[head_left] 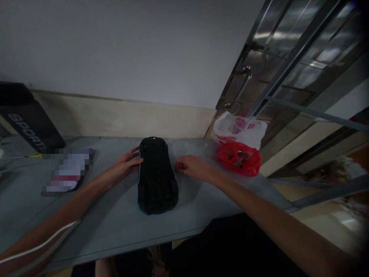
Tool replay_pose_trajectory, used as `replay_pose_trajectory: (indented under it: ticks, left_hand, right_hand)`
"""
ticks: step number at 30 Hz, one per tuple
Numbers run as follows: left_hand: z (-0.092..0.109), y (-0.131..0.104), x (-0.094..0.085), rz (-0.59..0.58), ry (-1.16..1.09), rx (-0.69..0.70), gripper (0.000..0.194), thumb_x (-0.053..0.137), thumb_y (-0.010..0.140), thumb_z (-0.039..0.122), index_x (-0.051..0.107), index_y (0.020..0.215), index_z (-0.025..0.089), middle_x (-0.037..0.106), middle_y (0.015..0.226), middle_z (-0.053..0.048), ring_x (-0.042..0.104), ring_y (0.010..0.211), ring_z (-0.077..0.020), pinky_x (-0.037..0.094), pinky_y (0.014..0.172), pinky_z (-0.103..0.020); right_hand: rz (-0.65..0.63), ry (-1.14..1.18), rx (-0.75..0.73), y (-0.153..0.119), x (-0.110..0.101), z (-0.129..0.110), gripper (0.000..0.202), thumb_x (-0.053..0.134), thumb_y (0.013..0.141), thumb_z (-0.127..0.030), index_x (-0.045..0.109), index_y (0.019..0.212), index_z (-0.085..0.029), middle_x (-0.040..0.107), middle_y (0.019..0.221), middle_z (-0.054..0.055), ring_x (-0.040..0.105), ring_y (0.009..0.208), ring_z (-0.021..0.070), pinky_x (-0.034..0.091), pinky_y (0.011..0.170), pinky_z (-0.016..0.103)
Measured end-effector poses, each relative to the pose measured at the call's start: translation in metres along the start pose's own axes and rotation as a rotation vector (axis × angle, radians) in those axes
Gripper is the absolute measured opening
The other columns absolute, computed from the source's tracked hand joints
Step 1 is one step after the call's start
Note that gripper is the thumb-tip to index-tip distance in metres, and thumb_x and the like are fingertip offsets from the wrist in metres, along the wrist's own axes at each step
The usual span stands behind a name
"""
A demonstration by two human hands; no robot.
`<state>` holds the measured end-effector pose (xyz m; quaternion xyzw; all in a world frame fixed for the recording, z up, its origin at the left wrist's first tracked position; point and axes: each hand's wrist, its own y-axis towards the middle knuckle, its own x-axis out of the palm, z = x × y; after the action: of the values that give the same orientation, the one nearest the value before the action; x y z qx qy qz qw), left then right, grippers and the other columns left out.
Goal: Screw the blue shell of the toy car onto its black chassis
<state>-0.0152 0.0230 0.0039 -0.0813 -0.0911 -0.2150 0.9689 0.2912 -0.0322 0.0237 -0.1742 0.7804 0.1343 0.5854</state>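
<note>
Toy car (157, 175), underside up

I see it just right of the left hand (127, 162), whose spread fingers touch its edge, and just left of the curled right hand (190, 166); whether that pinches anything, I cannot tell.

Toy car (157, 169), black underside up with 1 red spot (158, 180), flat on grey tabletop (115, 219)

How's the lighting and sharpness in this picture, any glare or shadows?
Head view: dim overall; bright glare streaks on the metal door; soft shadow on the table right of the toy car; phone-like slab pixelated; upper right corner dark.
</note>
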Motion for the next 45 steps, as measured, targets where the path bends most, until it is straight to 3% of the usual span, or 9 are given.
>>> replay_pose_trajectory:
  ticks: [7,19,24,26,28,32,36,45]
  left_hand:
    - [-0.002,0.002,-0.002,0.004,0.017,-0.005,0.070,0.083,0.082,0.025,0.057,0.148,0.026,0.060,0.149,-0.012,0.058,0.137,-0.0331,0.046,0.117,-0.047]
    - [-0.002,0.003,-0.001,-0.020,0.027,0.004,0.064,0.081,0.084,0.027,0.060,0.144,0.030,0.063,0.147,-0.009,0.057,0.139,-0.0318,0.047,0.115,-0.044]
    - [-0.001,0.001,0.000,0.003,0.027,-0.010,0.071,0.082,0.083,0.026,0.055,0.149,0.027,0.058,0.152,-0.011,0.055,0.141,-0.0325,0.046,0.116,-0.045]
    - [-0.003,0.002,-0.002,0.005,0.029,-0.004,0.071,0.082,0.083,0.026,0.055,0.149,0.027,0.057,0.153,-0.011,0.054,0.142,-0.0336,0.045,0.117,-0.046]
    - [-0.006,0.004,-0.004,-0.009,0.031,0.013,0.069,0.082,0.084,0.027,0.057,0.148,0.028,0.057,0.153,-0.011,0.053,0.143,-0.0340,0.045,0.118,-0.047]
    - [-0.010,0.007,-0.007,-0.037,0.034,0.027,0.065,0.081,0.085,0.028,0.059,0.146,0.030,0.058,0.153,-0.010,0.054,0.142,-0.0332,0.046,0.117,-0.046]
    - [-0.009,0.006,-0.007,-0.042,0.031,0.036,0.065,0.081,0.085,0.028,0.059,0.146,0.032,0.060,0.151,-0.009,0.057,0.140,-0.0328,0.047,0.117,-0.045]
    - [-0.002,0.003,0.000,-0.011,0.014,-0.009,0.070,0.083,0.083,0.026,0.057,0.147,0.026,0.059,0.151,-0.011,0.057,0.139,-0.0332,0.045,0.118,-0.047]
  right_hand:
    - [0.021,-0.019,-0.038,-0.001,-0.001,-0.002,0.009,0.063,0.093,-0.020,0.071,0.093,-0.024,0.071,0.098,0.004,0.065,0.089,0.0200,0.043,0.076,0.030]
    - [0.042,0.069,-0.004,0.001,0.006,-0.007,0.010,0.066,0.088,-0.015,0.071,0.087,-0.023,0.071,0.100,0.006,0.066,0.092,0.0241,0.046,0.079,0.034]
    - [0.072,0.246,0.045,0.003,0.003,-0.007,0.009,0.066,0.086,-0.015,0.071,0.086,-0.022,0.072,0.094,0.005,0.066,0.088,0.0212,0.048,0.081,0.034]
    - [0.079,0.357,0.064,0.005,-0.001,-0.006,0.009,0.063,0.092,-0.024,0.072,0.092,-0.020,0.072,0.090,0.004,0.067,0.082,0.0187,0.050,0.078,0.032]
    - [0.081,0.466,0.079,0.006,-0.004,-0.006,0.023,0.058,0.097,-0.037,0.071,0.098,-0.018,0.072,0.087,0.005,0.067,0.076,0.0170,0.052,0.073,0.031]
    - [0.084,0.649,0.104,0.007,-0.007,-0.008,0.035,0.059,0.096,-0.049,0.072,0.102,-0.017,0.071,0.089,0.005,0.065,0.072,0.0152,0.051,0.069,0.030]
    - [0.118,0.870,0.160,0.009,-0.005,-0.012,0.031,0.071,0.088,-0.049,0.073,0.096,-0.019,0.068,0.083,0.003,0.061,0.072,0.0149,0.049,0.069,0.029]
    - [0.086,0.914,0.161,0.012,0.000,-0.016,0.026,0.071,0.087,-0.045,0.073,0.094,-0.020,0.067,0.084,0.002,0.060,0.075,0.0158,0.050,0.075,0.032]
